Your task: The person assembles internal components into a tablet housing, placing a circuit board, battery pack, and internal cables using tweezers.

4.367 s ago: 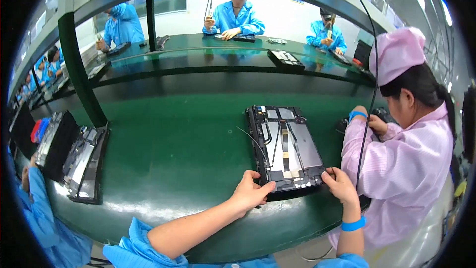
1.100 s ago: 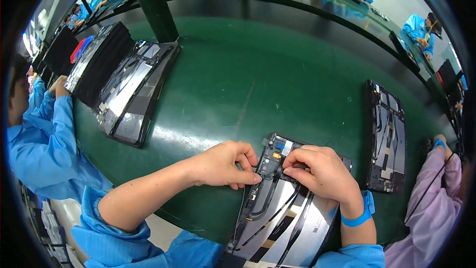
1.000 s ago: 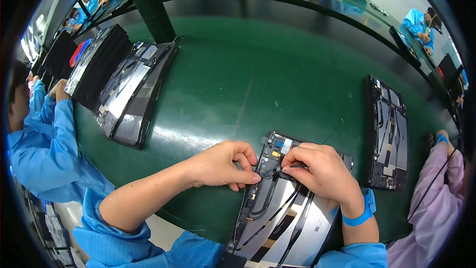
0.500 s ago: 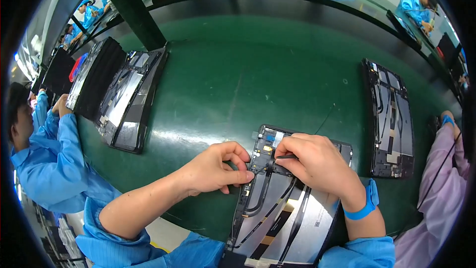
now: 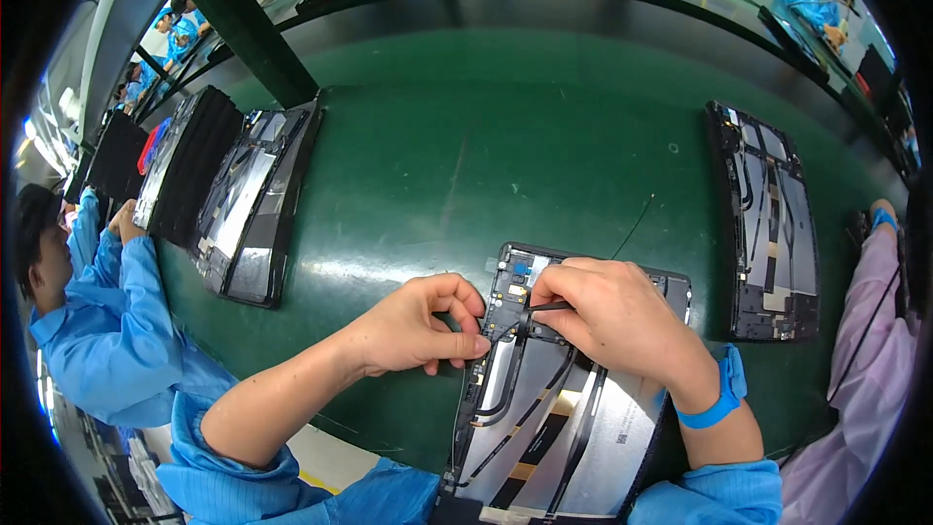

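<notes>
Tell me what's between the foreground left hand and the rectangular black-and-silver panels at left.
Only bare, glossy green tabletop, as the head view shows.

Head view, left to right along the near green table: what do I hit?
Co-worker in blue, open device at left, left hand, right hand, open device at right, co-worker's pink sleeve. Left out, overlapping: handled device, black stack at left.

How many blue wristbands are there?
2. One blue wristband is on the wrist of the person's right hand; the other wristband is on a co-worker's wrist, above the pink sleeve, at the right edge. Sleeves may hide more.
</notes>
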Available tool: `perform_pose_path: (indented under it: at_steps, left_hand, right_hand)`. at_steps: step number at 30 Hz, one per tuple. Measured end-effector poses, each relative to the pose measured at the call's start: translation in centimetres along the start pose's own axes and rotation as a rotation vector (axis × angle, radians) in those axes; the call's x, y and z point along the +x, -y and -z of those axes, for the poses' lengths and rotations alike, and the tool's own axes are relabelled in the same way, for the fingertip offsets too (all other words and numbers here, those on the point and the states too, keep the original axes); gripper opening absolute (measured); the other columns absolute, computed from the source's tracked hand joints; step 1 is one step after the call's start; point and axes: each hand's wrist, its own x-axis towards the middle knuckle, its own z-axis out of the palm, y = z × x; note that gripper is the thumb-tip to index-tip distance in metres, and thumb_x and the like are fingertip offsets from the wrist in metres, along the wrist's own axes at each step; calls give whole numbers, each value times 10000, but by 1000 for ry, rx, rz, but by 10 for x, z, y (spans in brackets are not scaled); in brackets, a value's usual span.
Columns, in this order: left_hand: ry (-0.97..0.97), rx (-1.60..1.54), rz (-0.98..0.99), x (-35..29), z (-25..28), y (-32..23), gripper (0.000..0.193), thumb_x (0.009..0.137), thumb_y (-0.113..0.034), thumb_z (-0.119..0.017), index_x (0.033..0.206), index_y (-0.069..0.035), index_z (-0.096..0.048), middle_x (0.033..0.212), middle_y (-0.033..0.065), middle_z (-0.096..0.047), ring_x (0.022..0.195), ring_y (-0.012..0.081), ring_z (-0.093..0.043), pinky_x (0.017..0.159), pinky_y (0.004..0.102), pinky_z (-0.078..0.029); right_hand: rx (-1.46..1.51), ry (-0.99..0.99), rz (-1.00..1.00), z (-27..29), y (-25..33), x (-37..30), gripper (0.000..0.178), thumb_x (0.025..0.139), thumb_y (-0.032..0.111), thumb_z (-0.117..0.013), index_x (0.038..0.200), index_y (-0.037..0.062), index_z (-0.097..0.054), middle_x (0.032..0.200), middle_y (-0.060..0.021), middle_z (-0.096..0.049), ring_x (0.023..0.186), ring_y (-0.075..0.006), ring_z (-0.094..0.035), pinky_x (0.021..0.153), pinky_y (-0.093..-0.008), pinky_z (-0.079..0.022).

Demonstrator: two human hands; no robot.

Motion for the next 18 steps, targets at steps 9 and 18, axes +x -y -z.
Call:
perform_pose_path:
  at_steps: [9,18]
  left_hand:
    - [-4,7,-21,-1,-2,0,301,679,-108,-640,881,-26,-433,735,30,-504,567,79,-540,384,166,-385]
    - [-24,6,-8,-1,-5,-1,292,686,-84,-621,888,-24,-419,737,30,-498,569,82,-536,379,172,-391]
  right_hand:
    - [-3,-10,8,1,0,-1,111,688,144,-555,726,52,-508,694,-90,-537,664,-270,-540,552,-367,-426]
    - [27,17,23,3,-1,0,122,695,158,-547,723,43,-516,687,-95,-543,677,-267,-542,564,-368,-426]
